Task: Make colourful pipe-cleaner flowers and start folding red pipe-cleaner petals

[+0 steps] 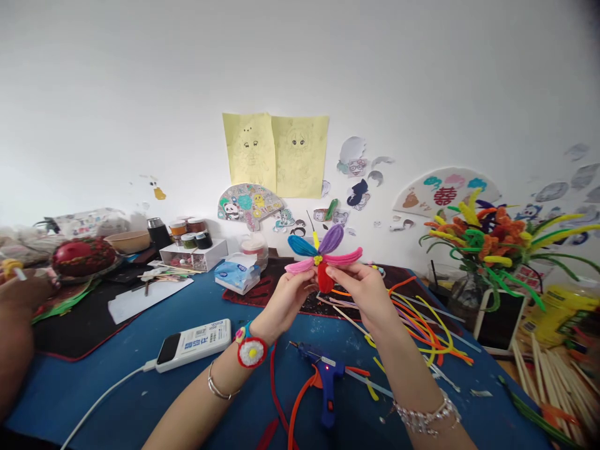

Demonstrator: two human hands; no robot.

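Observation:
Both hands hold a pipe-cleaner flower [323, 256] up above the blue table [117, 387]. The flower has blue, purple, pink and red petals and a yellow centre. My left hand [287, 300] pinches it from the left, by the pink petal. My right hand [359, 289] grips it from the right, fingers closed at the red petal. A red and white pipe-cleaner ornament [251, 351] sits on my left wrist. A bracelet is on each wrist.
A blue glue gun [325, 375] lies below my hands with its light on. Loose pipe cleaners [422, 325] spread to the right. A vase of pipe-cleaner flowers [487, 250], a phone [499, 322] and sticks [553, 375] stand right. A power bank [194, 344], tissues [237, 274] and jars [192, 240] lie left. Another person's arm [19, 331] is at far left.

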